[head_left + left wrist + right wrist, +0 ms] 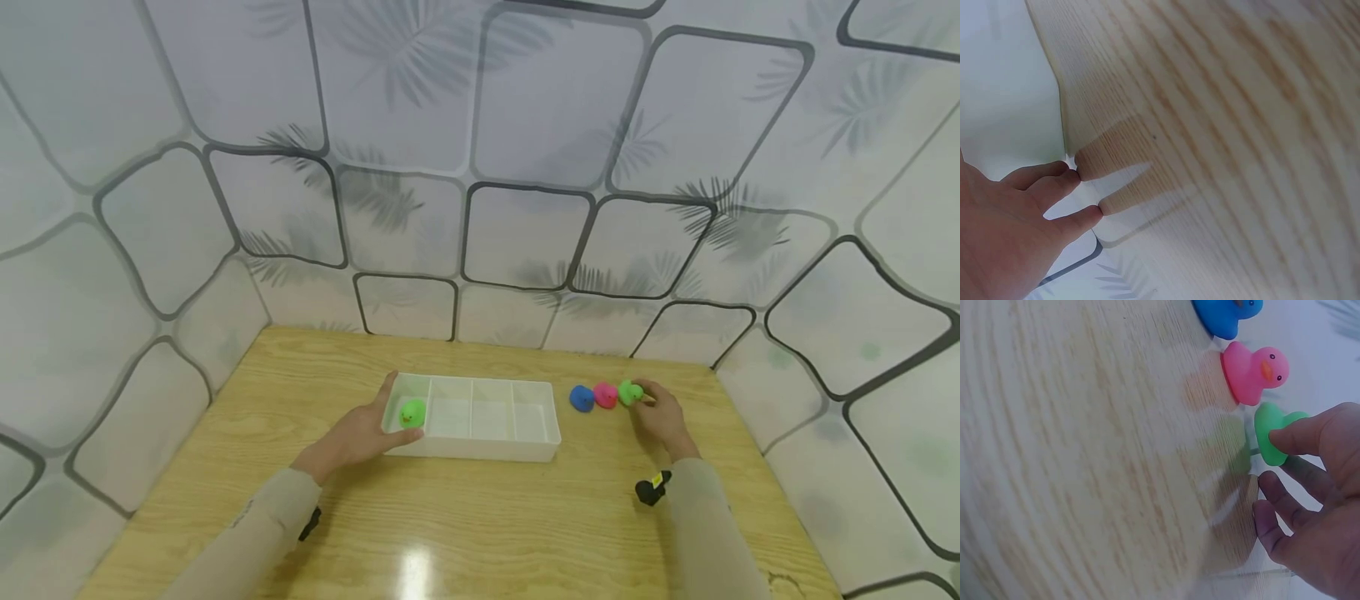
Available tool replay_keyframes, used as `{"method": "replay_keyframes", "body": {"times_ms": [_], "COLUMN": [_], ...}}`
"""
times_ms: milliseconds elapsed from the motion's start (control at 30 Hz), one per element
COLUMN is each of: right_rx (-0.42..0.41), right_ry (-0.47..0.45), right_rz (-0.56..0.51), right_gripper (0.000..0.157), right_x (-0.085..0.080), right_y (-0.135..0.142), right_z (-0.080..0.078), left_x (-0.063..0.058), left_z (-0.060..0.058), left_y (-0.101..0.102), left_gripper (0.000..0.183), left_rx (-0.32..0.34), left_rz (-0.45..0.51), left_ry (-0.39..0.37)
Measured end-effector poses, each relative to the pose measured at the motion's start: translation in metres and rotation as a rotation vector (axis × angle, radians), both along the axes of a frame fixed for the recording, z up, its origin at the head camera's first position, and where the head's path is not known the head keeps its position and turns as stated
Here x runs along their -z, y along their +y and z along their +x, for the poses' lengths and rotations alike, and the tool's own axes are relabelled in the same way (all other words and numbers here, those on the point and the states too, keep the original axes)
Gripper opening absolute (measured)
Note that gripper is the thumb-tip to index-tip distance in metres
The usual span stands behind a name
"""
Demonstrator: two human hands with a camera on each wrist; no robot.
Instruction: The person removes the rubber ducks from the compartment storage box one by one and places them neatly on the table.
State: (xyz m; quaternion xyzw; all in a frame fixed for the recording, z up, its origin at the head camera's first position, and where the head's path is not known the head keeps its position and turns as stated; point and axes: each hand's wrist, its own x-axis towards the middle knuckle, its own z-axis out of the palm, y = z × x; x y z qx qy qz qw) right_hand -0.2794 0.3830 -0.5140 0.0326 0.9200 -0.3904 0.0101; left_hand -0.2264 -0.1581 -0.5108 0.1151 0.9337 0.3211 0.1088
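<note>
A white tray (480, 448) with a row of compartments lies on the table. My left hand (358, 433) holds its left end, thumb along the front wall and fingers at the back left corner. In the left wrist view, the fingertips are down at the wood. A green rubber duck (412, 413) sits in the leftmost compartment. To the right of the tray, my right hand (662, 417) pinches another green rubber duck (1267, 434) between thumb and index finger; the other fingers are spread beside it. A pink duck (1254, 372) and a blue duck (1225, 315) stand in line with it.
The wooden table (480, 525) meets a patterned wall covering (525, 233) behind the tray and ducks, and similar covering rises at both sides. A black wrist camera (651, 488) shows by the right sleeve.
</note>
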Motion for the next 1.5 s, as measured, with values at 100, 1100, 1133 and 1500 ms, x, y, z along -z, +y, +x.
{"method": "replay_keyframes", "body": {"times_ms": [100,1100,1133,1500], "right_rx": [0.002,-0.006,-0.008,-0.026], "right_ry": [0.001,0.016,0.015,-0.04], "right_rz": [0.018,0.069,0.069,0.035], "right_gripper": [0.052,0.053,0.053,0.068], "right_x": [0.0002,0.0004,0.0003,0.0068], "right_y": [-0.0003,-0.0003,-0.0003,0.0035], "right_z": [-0.0001,-0.0033,-0.0033,-0.0059], "left_x": [-0.0001,0.0004,0.0003,-0.0003], "left_z": [0.0004,0.0004,0.0006,0.0002], "left_y": [-0.0001,-0.0007,-0.0007,-0.0009], "left_gripper": [0.124,0.124,0.124,0.124], "left_rx": [0.001,0.01,0.011,0.014], "left_rz": [-0.001,-0.001,0.0,0.005], "left_ry": [-0.003,0.009,0.009,0.009]}}
